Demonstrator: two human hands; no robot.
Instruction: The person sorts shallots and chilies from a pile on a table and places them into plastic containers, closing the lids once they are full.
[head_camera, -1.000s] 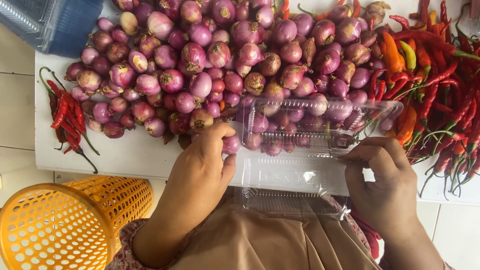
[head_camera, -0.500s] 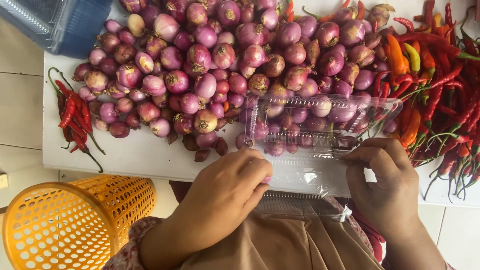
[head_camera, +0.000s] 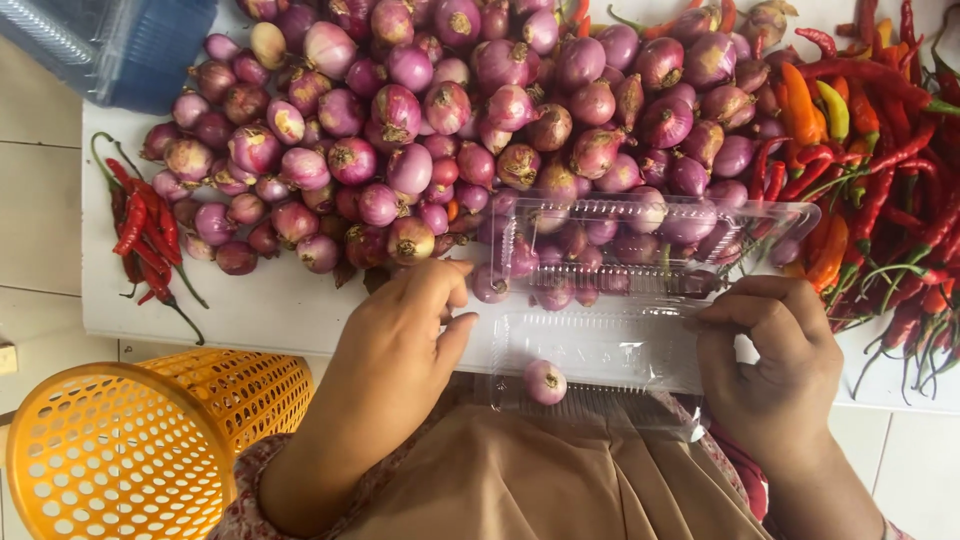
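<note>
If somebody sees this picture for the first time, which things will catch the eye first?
First, the big heap of purple shallots covering the top of the white table. Next, the red chillies piled at the right, and the orange basket at the lower left. In the middle, both hands hold an open clear plastic box containing one shallot.

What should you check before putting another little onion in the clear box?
1. Box open: ok. The clear box lies with its lid folded back over the pile.
2. Box steadied: ok. The right hand grips its right edge.
3. Room inside: ok. Only one shallot in the box sits in the tray.
4. Picking hand free: cannot tell. The left hand rests palm down at the pile's edge; whatever is under the fingers is hidden.
5. Supply within reach: ok. The shallot pile starts right at the left fingertips.
6. Chillies kept apart: ok. The red chillies lie to the right, outside the tray.
</note>
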